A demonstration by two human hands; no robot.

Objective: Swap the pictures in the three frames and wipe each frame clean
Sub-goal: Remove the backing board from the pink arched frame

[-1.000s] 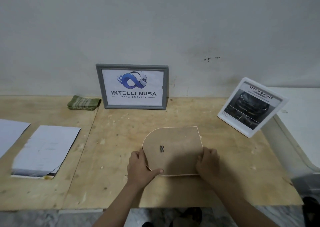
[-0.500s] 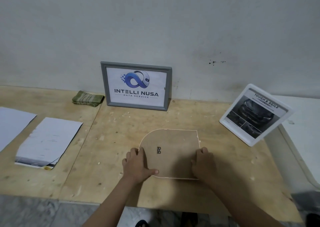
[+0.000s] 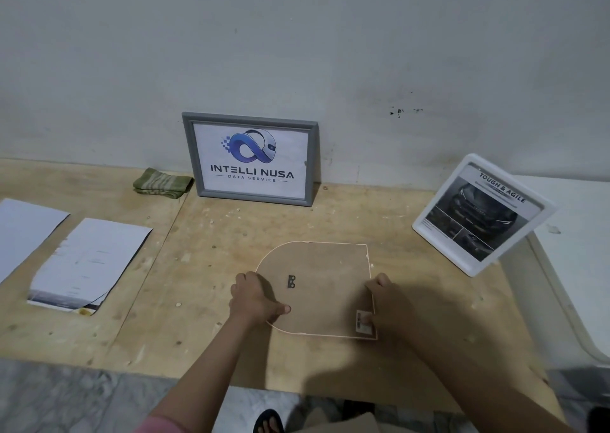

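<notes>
An arch-shaped frame [image 3: 325, 280] lies face down on the plywood table, its brown backing board up with a small black hanger on it. My left hand [image 3: 255, 297] grips its rounded left edge, thumb on the board. My right hand [image 3: 384, 304] holds the straight right edge near a small label. A grey frame [image 3: 251, 159] with a blue logo picture leans on the wall behind. A white frame [image 3: 482, 213] with a dark car picture stands tilted at the right. A folded green cloth [image 3: 162, 182] lies left of the grey frame.
Two loose printed sheets lie face down at the left, one [image 3: 89, 264] nearer the middle and one [image 3: 23, 231] at the table's left edge. A white surface [image 3: 581, 234] adjoins the table on the right. Marble floor shows below the table's front edge.
The camera view has shifted slightly. My right hand slid down the arch frame's right edge, uncovering the small label. The left hand keeps its grip.
</notes>
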